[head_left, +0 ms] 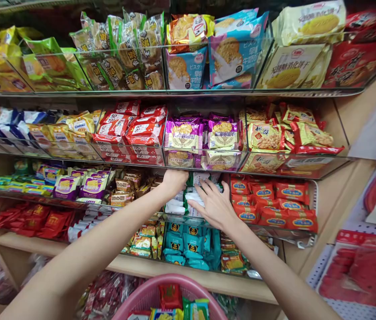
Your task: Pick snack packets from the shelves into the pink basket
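Both hands reach into the third shelf's middle compartment, which holds white and green packets [175, 206]. My left hand [175, 181] is at the compartment's left side, its fingers curled in and partly hidden under the shelf above; what they hold, if anything, does not show. Over the packets, my right hand [212, 202] lies with fingers spread, touching their tops. Orange-red packets [263, 191] fill the compartment to its right. Brown packets [124, 186] sit to the left of my left hand. Below the hands are teal packets [192, 242].
A pink basket [141, 295] with several packets stands at the bottom centre. Clear-fronted upper shelves hold purple packets [223, 134] and blue biscuit packs [231, 53]. Red packages [363, 271] hang on the right. The wooden ledge [161, 266] runs under the lowest row.
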The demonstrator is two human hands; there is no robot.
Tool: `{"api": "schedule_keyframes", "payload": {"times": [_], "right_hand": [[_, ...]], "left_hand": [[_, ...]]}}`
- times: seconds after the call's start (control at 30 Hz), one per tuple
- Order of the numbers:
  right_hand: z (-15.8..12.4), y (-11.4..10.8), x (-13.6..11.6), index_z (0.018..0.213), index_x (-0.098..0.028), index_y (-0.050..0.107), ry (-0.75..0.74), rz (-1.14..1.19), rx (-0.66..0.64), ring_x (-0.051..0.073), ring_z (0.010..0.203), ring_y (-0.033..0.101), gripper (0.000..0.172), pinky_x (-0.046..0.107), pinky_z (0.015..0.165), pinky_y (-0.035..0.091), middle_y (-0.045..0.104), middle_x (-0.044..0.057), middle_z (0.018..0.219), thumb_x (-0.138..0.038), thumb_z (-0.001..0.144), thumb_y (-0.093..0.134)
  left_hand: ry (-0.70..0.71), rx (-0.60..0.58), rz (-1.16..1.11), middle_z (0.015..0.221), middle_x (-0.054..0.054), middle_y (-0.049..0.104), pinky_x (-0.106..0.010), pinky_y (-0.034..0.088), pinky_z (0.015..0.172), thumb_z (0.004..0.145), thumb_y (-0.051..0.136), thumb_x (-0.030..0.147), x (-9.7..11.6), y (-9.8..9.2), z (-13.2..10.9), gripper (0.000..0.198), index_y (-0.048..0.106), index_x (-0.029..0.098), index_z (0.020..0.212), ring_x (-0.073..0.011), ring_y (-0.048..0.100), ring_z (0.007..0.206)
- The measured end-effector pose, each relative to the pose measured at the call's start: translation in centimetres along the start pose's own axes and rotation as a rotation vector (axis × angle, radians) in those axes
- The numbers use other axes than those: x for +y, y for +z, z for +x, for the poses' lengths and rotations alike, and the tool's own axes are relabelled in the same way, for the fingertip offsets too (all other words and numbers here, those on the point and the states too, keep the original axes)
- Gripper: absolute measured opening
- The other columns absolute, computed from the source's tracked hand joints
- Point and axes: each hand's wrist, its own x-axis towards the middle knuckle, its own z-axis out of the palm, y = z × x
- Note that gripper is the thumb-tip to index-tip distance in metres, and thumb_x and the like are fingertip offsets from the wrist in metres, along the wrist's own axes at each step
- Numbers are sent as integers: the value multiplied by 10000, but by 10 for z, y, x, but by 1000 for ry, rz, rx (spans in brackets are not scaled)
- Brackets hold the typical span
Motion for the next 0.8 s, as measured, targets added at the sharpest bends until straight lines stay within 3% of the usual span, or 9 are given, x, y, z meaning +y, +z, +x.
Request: {"api": "schedule_keyframes", "payload": {"times": [0.13, 0.37, 0.53, 0.63, 0.8], "right_hand": [[-1, 0, -1, 1282, -164, 501, 0, -19, 4, 293, 1295, 384, 593, 604, 1043, 179, 513, 156, 1373, -571, 912, 280], [3, 0, 1, 1275, -173, 502, -8, -19, -27, 291, 1305, 383, 621, 640, 1043, 181, 496, 155, 1389, -606, 897, 269], [4, 0, 1, 1173, -139, 584, -39, 27, -59, 298, 1290, 406, 681, 655, 1054, 162, 531, 195, 1339, -659, 865, 271], [0, -4, -1, 1102, -132, 626, -36, 36, -86, 292, 1288, 416, 664, 643, 1068, 169, 557, 200, 1309, -649, 869, 280], [-20, -23, 0, 1261, -54, 516, -20, -50, -48, 293, 1326, 382, 649, 584, 1122, 160, 513, 210, 1357, -564, 892, 360]], "left_hand": [[-67, 93, 71, 928, -184, 685, -375, 471, 798, 809, 532, 137, 10, 3, -9, 244, 626, 101, 1031, -291, 629, 949], [-122, 249, 185, 975, -166, 606, -420, 448, 780, 871, 438, 165, 21, 4, -41, 200, 529, 89, 1033, -303, 590, 919], [-51, 252, 210, 954, -113, 582, -396, 471, 764, 885, 459, 203, 30, -14, -53, 167, 491, 125, 1029, -264, 593, 889], [8, 228, 169, 969, -102, 575, -331, 496, 669, 878, 485, 212, 35, -20, -49, 176, 473, 132, 1034, -241, 598, 889], [77, 177, 134, 1002, -91, 569, -277, 504, 598, 836, 593, 270, 38, -16, -40, 279, 454, 152, 1047, -232, 589, 943]]}}
